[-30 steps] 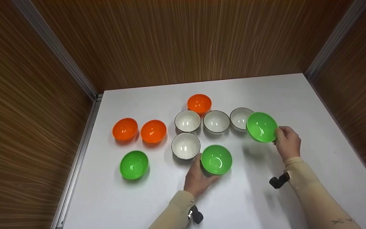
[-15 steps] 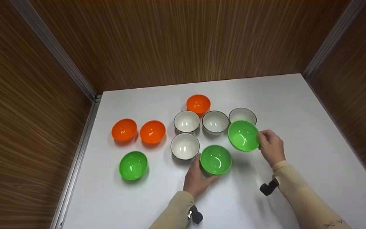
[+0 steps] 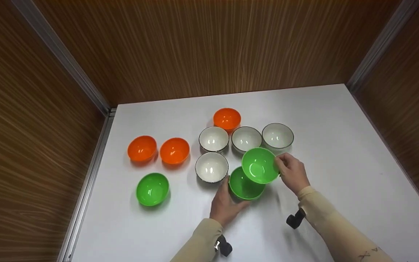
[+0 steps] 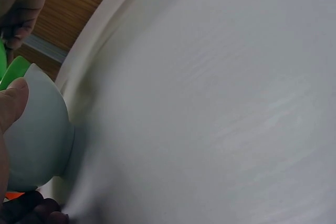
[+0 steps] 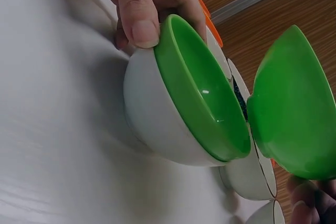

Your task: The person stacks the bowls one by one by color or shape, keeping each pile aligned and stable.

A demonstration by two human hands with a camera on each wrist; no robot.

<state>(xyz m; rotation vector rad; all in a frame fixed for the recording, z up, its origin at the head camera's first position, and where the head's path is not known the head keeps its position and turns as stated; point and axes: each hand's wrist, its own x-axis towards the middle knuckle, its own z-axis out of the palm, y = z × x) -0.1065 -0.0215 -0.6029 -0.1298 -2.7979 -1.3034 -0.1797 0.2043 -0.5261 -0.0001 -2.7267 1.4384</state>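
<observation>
My left hand [image 3: 226, 207] grips the side of a white bowl [image 5: 147, 103] on the table, thumb and fingers spread round it. Nested in that bowl is a green bowl [image 3: 245, 190], its rim standing above the white one, as the right wrist view shows. My right hand [image 3: 292, 174] pinches the rim of another green bowl [image 3: 259, 166]. This one is held up and tilted, just over the far right part of the nested pair, covering some of it in the head view. The left wrist view shows the white bowl's outside [image 4: 39, 129] beside my thumb.
White bowls with dark rims [image 3: 211, 167] stand close together just beyond my hands, one at the far right [image 3: 278, 136]. An orange bowl [image 3: 227, 119] sits behind them. Two more orange bowls [image 3: 175, 150] and a green bowl [image 3: 152, 189] are at the left. Wood-patterned walls [image 3: 209, 47] enclose the table.
My right hand has brought its green bowl leftward and nearer, from in front of the far right white bowl to over the nested pair. My left hand has stayed in place.
</observation>
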